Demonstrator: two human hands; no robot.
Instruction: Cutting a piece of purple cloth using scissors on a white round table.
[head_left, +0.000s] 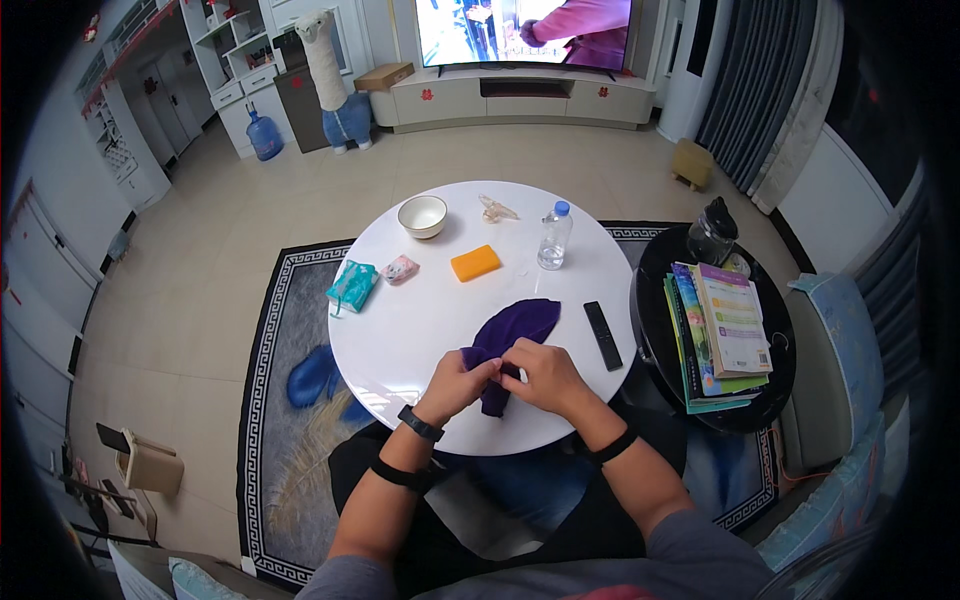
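Observation:
A dark purple cloth (517, 326) lies partly on the round white table (375, 375), its near part bunched up between my hands. My left hand (457, 382) pinches the cloth from the left, and my right hand (544, 373) grips it from the right, the fingertips of both nearly meeting. One end of the cloth hangs down below my fingers towards the table's near edge. A black remote control (603, 336) lies to the right of my right hand. Beyond the cloth is an orange rectangular block (475, 263), perhaps a sponge.
On the table also stand a white bowl (422, 217), a clear plastic bottle (555, 236), a crumpled translucent item (496, 209), a teal tissue pack (352, 286) and a small pink packet (399, 269). A black side table (652, 300) at right holds books (731, 322) and a glass jug (711, 234).

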